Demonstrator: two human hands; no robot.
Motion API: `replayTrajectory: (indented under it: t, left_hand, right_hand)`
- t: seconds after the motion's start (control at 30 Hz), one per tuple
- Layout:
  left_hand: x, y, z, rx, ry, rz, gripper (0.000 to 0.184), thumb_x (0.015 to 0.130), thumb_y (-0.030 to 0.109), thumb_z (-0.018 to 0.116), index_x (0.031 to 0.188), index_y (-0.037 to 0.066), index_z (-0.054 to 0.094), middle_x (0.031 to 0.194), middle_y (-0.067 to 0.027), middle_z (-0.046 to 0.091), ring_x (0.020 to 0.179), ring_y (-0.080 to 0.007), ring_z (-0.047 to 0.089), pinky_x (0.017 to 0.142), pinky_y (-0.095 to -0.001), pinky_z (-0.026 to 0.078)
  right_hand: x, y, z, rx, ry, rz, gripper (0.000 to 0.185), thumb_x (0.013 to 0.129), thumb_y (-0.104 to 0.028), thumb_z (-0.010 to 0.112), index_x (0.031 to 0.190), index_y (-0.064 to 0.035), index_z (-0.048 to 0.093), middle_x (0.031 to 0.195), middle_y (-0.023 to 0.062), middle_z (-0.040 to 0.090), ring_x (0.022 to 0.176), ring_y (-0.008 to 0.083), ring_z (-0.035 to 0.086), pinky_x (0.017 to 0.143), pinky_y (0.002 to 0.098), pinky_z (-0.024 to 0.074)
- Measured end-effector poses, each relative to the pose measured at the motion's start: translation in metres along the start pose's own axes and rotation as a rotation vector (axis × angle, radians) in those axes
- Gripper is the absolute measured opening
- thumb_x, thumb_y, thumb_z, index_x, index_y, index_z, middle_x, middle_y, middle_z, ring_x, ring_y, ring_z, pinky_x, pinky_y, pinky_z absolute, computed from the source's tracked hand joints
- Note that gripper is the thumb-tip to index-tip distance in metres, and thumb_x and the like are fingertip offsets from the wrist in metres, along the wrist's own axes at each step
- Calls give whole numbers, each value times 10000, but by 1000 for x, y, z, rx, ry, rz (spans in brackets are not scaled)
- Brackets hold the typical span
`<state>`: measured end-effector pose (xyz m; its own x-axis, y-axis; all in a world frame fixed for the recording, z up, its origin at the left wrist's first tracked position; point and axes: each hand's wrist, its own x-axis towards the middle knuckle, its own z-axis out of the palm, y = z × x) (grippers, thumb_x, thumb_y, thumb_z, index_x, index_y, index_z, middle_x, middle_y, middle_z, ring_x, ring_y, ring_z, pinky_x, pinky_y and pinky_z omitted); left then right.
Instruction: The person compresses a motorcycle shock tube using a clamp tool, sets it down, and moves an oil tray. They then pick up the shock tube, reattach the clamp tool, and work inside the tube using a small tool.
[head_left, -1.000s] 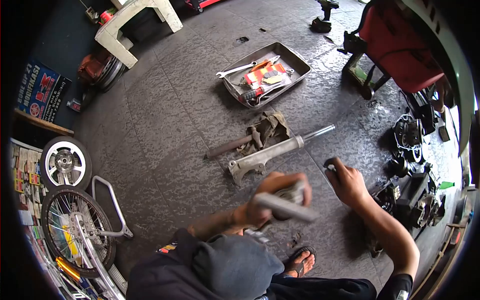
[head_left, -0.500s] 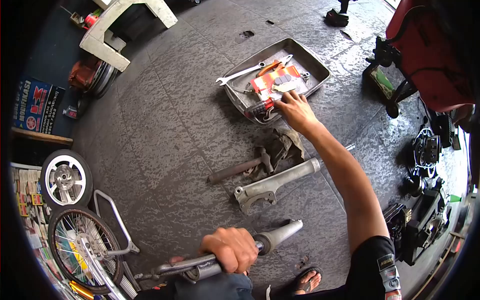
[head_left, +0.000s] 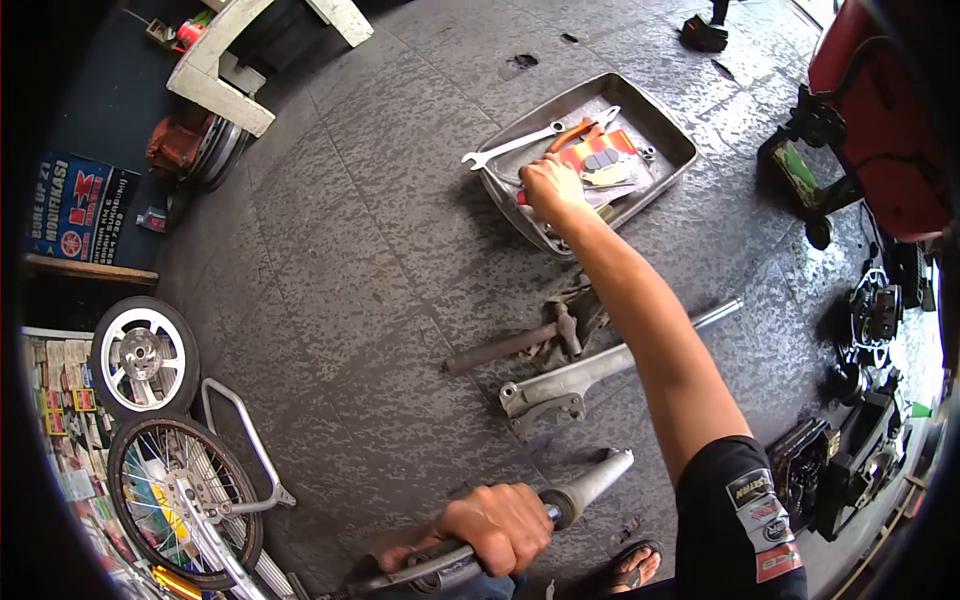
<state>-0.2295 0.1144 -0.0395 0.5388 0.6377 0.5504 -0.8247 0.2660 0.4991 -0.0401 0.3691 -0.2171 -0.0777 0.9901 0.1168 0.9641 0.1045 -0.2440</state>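
My left hand (head_left: pixel 500 530) is wrapped round a grey metal tube assembly (head_left: pixel 597 487) low in the view, its wide collar and tapered end pointing up and right. Over the near left part of a metal tray (head_left: pixel 660 190), my right hand (head_left: pixel 553 190) has its fingers curled in. They cover the spot where a red-and-black handle lay; a bit of red shows beside them. In the tray lie a combination wrench (head_left: pixel 510 147), orange-handled pliers (head_left: pixel 573 134), an orange-red packet (head_left: pixel 625 143) and brake pads (head_left: pixel 603 161).
A hammer (head_left: pixel 520 345) lies on a crumpled cloth, close to a fork leg (head_left: pixel 560 390) with a shiny tube. Wheels (head_left: pixel 145 355) and a bent metal frame (head_left: pixel 240 440) stand at left. Engine parts (head_left: pixel 872 310) line the right side. A white stand (head_left: pixel 215 95) is upper left.
My right hand has shifted left in the tray, from beside the red-and-black handle to over it. My left hand keeps its hold on the tube. The camera view has shifted slightly.
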Motion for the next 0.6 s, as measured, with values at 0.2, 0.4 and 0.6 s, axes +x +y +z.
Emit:
replayTrajectory:
  t: [0.2,0.4,0.6]
  left_hand:
    - [-16,0,-5,-52,14,45,621,911,557,322,641,16,466,477,-88,440,334,-171,401,314,-306,280]
    - [-16,-3,-6,-59,21,52,814,822,773,226,627,23,477,496,-88,458,346,-194,437,324,-316,275]
    - [-9,-6,0,-38,59,-10,480,896,452,485,699,15,498,500,-78,478,363,-171,445,345,-309,320]
  right_hand:
    - [5,-22,-5,-58,-302,233,142,796,-120,593,881,-62,691,1009,130,643,1071,274,557,852,382,479]
    - [-3,2,15,-47,-5,170,210,762,-79,581,947,-111,676,1048,107,588,1039,292,545,840,387,490]
    - [-44,19,-32,467,466,-140,129,806,-127,625,917,-66,649,897,95,647,868,285,572,751,381,462]
